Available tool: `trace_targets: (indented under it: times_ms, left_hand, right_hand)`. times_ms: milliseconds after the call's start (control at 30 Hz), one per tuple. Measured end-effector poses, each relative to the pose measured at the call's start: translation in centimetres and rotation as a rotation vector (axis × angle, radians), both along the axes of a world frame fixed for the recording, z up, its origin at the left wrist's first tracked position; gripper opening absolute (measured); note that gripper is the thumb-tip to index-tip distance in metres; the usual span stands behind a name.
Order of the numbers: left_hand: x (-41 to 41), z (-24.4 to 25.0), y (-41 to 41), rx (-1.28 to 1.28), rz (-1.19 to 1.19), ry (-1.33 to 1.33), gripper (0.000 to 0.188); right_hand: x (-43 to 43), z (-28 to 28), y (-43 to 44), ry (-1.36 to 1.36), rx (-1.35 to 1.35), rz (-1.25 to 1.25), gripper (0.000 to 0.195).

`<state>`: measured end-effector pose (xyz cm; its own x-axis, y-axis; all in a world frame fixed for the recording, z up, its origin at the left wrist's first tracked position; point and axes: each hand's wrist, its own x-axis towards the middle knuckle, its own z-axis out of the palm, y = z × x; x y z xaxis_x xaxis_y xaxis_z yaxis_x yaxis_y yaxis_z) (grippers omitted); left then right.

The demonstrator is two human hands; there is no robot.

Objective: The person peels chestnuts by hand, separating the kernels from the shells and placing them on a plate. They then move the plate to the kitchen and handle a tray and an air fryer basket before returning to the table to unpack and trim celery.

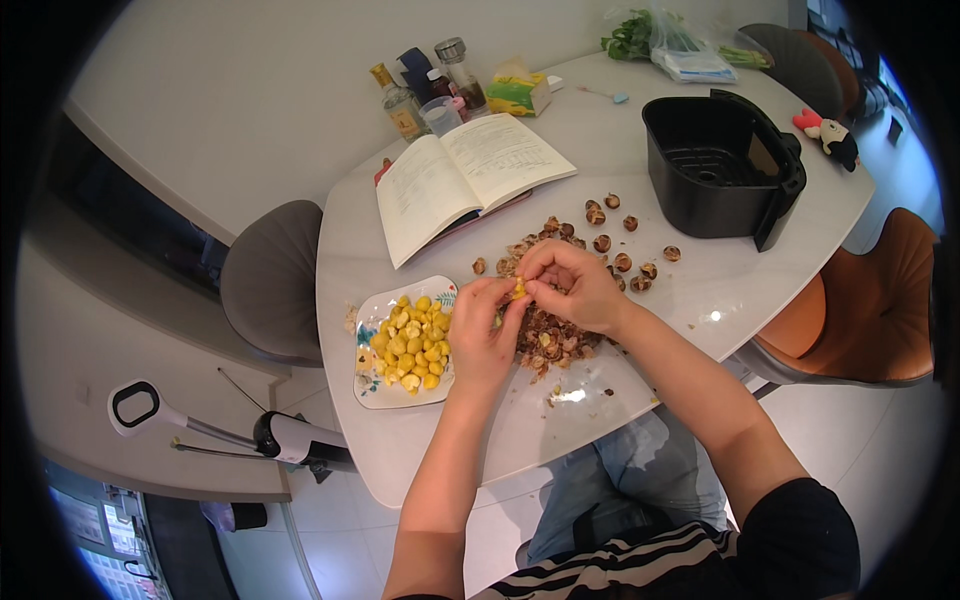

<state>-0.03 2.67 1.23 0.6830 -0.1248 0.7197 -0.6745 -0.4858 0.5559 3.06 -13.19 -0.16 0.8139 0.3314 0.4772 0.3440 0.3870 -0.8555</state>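
Note:
My left hand (484, 330) and my right hand (574, 289) meet over a pile of brown chestnut shells (559, 341). Between the fingertips of both is a small yellow chestnut kernel (519, 287). Left of my left hand, a square patterned plate (442, 289) holds a heap of peeled yellow chestnuts (409, 345). Beyond and to the right of my right hand, several brown chestnuts in their shells (622, 262) lie scattered on the white table. My hands cover part of the shell pile.
An open book (472, 169) lies behind the plate. A black air fryer basket (709, 180) stands at the back right, near a small plush toy (831, 139). A glass bottle (403, 109), a tissue pack (517, 94) and bagged green vegetables (675, 49) line the far side. Chairs flank the table.

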Motion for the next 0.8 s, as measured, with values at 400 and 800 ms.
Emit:
trace_targets:
  times_ms: [400, 800]
  left_hand:
    - [0.0, -0.3, -0.3, -0.278, -0.109, 0.061, 0.027]
    - [-0.1, -0.2, -0.1, -0.416, -0.287, 0.339, 0.028]
  right_hand:
    - [0.3, 0.1, 0.1, -0.158, -0.107, -0.196, 0.012]
    - [0.2, 0.6, -0.5, -0.105, -0.194, -0.171, 0.015]
